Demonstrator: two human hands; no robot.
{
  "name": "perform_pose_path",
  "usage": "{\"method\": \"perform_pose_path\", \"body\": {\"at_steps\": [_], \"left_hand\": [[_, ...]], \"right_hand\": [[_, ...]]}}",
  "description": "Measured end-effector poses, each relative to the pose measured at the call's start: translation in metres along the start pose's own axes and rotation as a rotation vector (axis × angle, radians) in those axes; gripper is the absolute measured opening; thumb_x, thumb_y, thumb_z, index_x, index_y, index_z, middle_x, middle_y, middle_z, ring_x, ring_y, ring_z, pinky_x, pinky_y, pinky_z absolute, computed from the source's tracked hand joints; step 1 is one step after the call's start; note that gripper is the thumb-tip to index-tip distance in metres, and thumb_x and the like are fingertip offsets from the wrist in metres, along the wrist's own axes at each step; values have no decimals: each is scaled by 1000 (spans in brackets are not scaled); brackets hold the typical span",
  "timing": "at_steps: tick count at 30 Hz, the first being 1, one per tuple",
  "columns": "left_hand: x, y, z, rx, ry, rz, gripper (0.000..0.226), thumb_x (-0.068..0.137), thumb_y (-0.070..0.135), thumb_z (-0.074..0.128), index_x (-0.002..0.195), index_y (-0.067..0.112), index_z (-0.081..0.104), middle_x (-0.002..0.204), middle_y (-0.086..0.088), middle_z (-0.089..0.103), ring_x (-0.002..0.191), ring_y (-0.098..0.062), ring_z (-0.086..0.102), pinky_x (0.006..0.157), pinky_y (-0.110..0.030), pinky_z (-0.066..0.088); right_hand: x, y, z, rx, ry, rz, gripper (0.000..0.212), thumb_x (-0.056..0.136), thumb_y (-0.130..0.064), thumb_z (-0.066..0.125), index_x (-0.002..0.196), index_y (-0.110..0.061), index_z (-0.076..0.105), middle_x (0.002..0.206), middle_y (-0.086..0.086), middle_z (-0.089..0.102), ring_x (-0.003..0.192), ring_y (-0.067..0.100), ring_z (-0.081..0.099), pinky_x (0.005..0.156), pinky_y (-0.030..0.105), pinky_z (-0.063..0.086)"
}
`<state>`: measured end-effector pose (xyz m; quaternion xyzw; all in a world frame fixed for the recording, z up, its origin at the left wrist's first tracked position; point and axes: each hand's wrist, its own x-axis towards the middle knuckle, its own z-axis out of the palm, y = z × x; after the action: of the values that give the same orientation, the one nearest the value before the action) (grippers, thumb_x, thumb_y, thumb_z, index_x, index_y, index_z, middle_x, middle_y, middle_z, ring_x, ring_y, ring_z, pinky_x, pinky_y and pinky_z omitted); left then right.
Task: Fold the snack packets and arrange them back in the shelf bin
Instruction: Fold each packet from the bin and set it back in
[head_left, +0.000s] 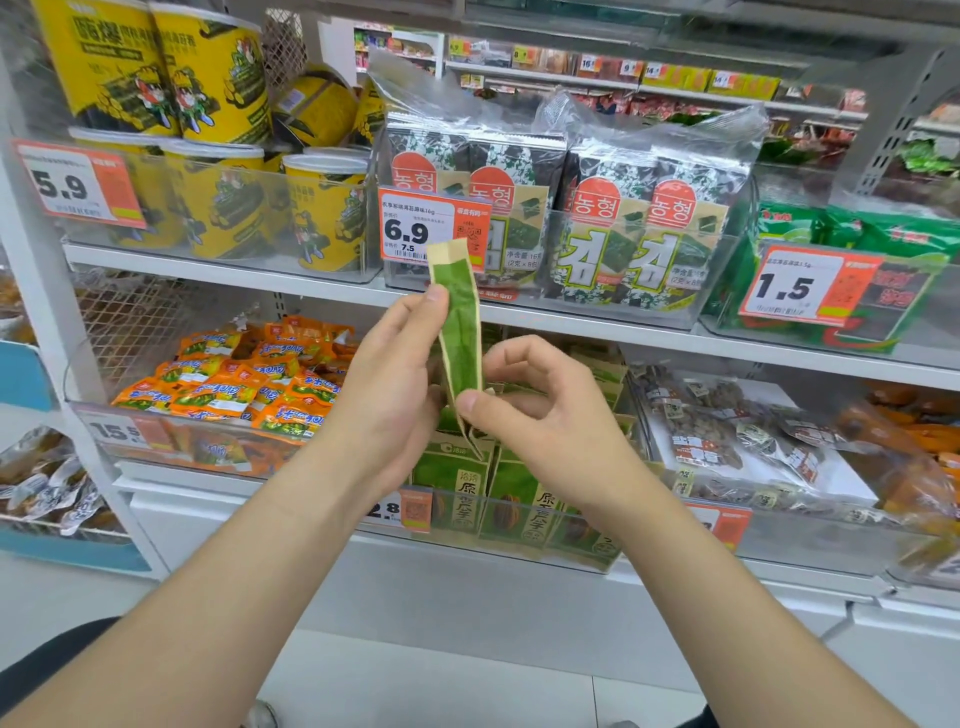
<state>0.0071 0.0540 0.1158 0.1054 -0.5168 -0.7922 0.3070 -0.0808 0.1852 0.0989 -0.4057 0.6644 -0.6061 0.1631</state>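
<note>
At 12 o'clock, above shelf bin (519, 525) | left hand (387, 374) and right hand (540, 410) pinch green packet (460, 332) | folding step | next: crease flat, slot at 6 o'clock.

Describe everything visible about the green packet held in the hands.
The packet is green with tan edges, looks like thin paper or foil, and is folded lengthwise into a narrow strip. It stands nearly upright, tilted slightly left at the top, in front of the middle shelf. The left hand pinches it from the left with the thumb near its upper part; the right hand pinches its lower end. It hangs above the bin of matching green packets and touches nothing else.
</note>
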Motion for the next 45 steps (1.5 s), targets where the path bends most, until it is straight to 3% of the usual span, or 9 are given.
{"method": "perform_pose_path", "body": {"at_steps": [4, 8, 11, 24, 29, 35, 38, 41, 45], "left_hand": [[-4, 4, -7, 133, -140, -32, 18, 107, 29, 62, 117, 18, 53, 101, -7, 69, 91, -22, 65, 81, -45, 61], [-5, 4, -20, 218, -195, -80, 48, 89, 9, 83, 126, 10, 52, 128, -12, 72, 107, -32, 76, 92, -55, 63], [-8, 1, -25, 303, -175, -83, 64, 80, 6, 89, 132, 10, 51, 130, -12, 70, 107, -39, 76, 91, -58, 63], [-10, 10, -31, 316, -189, -69, 50, 88, -12, 75, 130, 4, 52, 124, -13, 75, 102, -39, 78, 80, -55, 65], [-12, 8, -25, 254, -233, -121, 52, 86, -6, 69, 134, 9, 55, 128, -15, 72, 106, -34, 75, 82, -47, 63], [-20, 9, -18, 384, -319, -100, 56, 96, -7, 69, 143, 18, 50, 128, -2, 76, 113, -31, 76, 88, -53, 65], [-21, 5, -16, 458, -268, -35, 58, 93, -1, 77, 141, 20, 54, 123, -1, 78, 105, -30, 79, 82, -51, 66], [-17, 5, -19, 422, -240, -38, 50, 100, -6, 65, 143, 17, 54, 124, -7, 78, 109, -33, 77, 89, -62, 62], [-17, 8, -18, 286, -286, -76, 52, 104, -13, 51, 148, 14, 51, 131, -11, 75, 118, -34, 74, 95, -57, 61]], "right_hand": [[0, -4, -7, 98, 68, -44, 4, 99, -11, 72, 100, -8, 70, 88, 2, 76, 67, 5, 62, 66, 19, 51], [-1, -2, -10, 87, 94, -27, 14, 102, -25, 69, 98, -13, 75, 92, 19, 78, 77, 23, 67, 77, 50, 59], [-3, 2, -5, 136, 116, 23, 21, 102, -26, 69, 90, -9, 70, 87, 24, 77, 78, 32, 70, 83, 52, 61], [-5, -4, -6, 314, 70, 140, 17, 99, -23, 70, 94, -6, 72, 96, 18, 78, 84, 30, 75, 85, 48, 64], [2, 1, -10, 430, 85, 266, 70, 79, -31, 90, 138, -9, 61, 114, 11, 80, 104, 31, 75, 97, 48, 55], [0, 3, -14, 104, 277, 115, 70, 61, -40, 101, 123, -27, 69, 115, 0, 78, 102, 24, 77, 75, 44, 65], [-1, 3, -15, 159, 272, 93, 51, 78, -27, 95, 122, -22, 68, 112, 5, 79, 100, 29, 77, 77, 50, 66], [0, -4, -15, 251, 295, 88, 20, 101, -16, 70, 121, -12, 69, 109, 12, 79, 86, 21, 74, 68, 35, 61], [2, -6, -18, 417, 241, 175, 26, 111, -19, 53, 130, -11, 69, 119, 17, 77, 91, 24, 70, 79, 42, 56]]}}
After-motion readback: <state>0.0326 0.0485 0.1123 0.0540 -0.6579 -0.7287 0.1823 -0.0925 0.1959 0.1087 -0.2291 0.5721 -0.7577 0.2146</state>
